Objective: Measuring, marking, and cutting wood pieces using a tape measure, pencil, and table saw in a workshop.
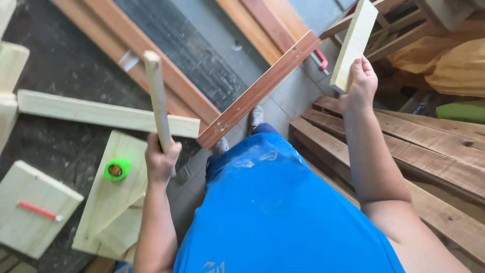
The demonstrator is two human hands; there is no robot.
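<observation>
- Overhead, left hand (160, 161) was closed round a narrow pale strip (157, 98), held above the green tape roll (116, 169); long axis near upright, free end pointing away.
- Right hand (359, 83) gripped a short pale board (354, 43) by its lower end, far right of the roll, tilted up-right.
- Risk, as judged: the strip could swing into the red-brown frame (257, 91), or the end-held board could slip.

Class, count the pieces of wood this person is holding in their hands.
2: a narrow pale strip upright in the left hand, and a short pale board raised in the right hand.
</observation>
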